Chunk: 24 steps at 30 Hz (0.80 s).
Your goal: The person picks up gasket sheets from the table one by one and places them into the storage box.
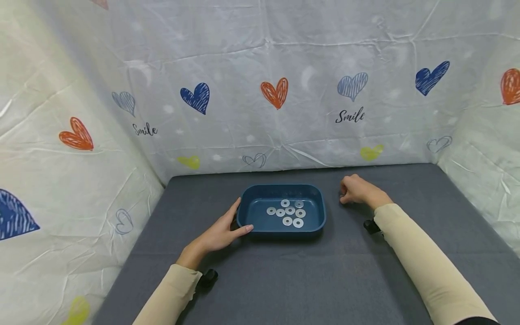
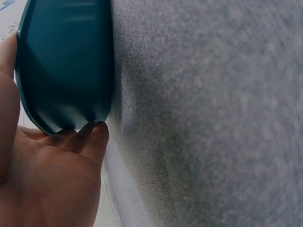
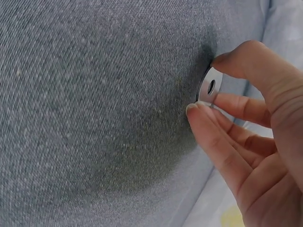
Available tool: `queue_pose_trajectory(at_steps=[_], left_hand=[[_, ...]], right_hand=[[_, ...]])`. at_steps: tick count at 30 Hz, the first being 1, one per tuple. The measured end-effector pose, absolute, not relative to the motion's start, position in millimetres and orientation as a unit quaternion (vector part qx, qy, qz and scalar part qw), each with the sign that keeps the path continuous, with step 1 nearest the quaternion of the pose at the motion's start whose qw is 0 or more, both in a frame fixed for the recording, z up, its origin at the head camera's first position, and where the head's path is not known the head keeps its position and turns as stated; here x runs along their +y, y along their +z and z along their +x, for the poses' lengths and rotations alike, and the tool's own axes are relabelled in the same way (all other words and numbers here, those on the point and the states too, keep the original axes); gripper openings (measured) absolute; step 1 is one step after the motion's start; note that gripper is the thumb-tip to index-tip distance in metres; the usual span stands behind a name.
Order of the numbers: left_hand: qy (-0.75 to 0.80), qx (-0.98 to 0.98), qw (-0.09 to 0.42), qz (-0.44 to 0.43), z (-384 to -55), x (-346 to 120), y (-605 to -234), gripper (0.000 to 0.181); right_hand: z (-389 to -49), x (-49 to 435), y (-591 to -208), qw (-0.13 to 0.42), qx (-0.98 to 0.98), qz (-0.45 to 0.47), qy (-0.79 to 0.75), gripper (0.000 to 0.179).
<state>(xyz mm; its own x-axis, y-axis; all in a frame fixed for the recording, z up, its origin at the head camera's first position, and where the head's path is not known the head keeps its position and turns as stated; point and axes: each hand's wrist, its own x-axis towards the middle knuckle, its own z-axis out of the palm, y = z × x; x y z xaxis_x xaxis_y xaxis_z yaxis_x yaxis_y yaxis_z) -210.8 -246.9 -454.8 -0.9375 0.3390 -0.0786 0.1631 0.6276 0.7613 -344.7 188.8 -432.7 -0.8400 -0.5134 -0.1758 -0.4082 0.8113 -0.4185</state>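
Note:
A blue rectangular tray (image 1: 256, 201) sits on the grey cloth, with several flat silver washers (image 1: 300, 213) lying loose on its floor. My left hand (image 1: 219, 234) grips the tray's left end, thumb along the near rim. In the left wrist view the fingers (image 2: 94, 137) press against the tray's outer end wall. To the right of the tray, my right hand (image 1: 358, 190) is low over the cloth. It pinches one washer (image 3: 205, 91) on edge between thumb and fingertips, close to the cloth; the washer's centre hole faces the wrist camera.
A dark grey cloth (image 1: 284, 280) covers the table. White sheets (image 1: 227, 131) printed with hearts stand behind the table and on both sides. Small black wrist cameras (image 1: 208, 279) hang below both cuffs.

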Motion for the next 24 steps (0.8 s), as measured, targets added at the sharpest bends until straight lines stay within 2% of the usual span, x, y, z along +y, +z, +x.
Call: queue_pose_trajectory(at_steps=[5,12,24], left_hand=[[0.409,0.896,0.106,0.139,-212.2,-246.9,-454.9,0.106],[0.407,0.896,0.109,0.141,-212.4,-247.2,-454.2,0.106],[0.413,0.893,0.103,0.148,-211.3,-246.3,-453.8,0.104]], right_hand=[[-344.1,187.3,-433.0,0.144,0.945,-0.23,-0.183,0.022],[-338.7,188.5,-434.6,0.124,0.945,-0.251,-0.166,0.01],[-327.9,189.1,-422.6,0.078,0.934,-0.296,-0.182,0.006]])
